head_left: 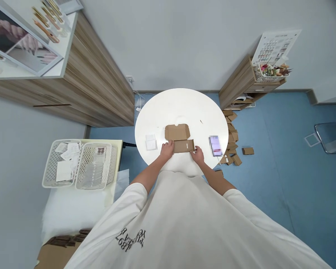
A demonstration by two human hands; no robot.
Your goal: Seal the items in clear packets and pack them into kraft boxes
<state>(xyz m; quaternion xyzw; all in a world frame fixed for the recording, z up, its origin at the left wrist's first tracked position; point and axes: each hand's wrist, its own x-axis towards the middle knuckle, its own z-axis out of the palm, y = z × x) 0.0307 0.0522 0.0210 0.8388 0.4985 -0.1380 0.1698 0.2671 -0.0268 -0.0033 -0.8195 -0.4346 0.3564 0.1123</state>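
A brown cardboard mailer box lies on the white round table, its lid folded back away from me with side flaps spread. My left hand grips the box at its left end, thumb on top near the fold. At the opposite end, my right hand has its fingers closed on the right side wall. A small white mark shows inside the box near that end. Left of my hands is a flat white packet. A phone with a blurred screen lies to the right, with a cable.
Two white plastic baskets with papers and clear packaging stand on a side table at left. Several folded brown boxes are heaped on the blue floor beyond the table's right edge. Wooden cabinets flank the back wall. A metal-framed chair is far right.
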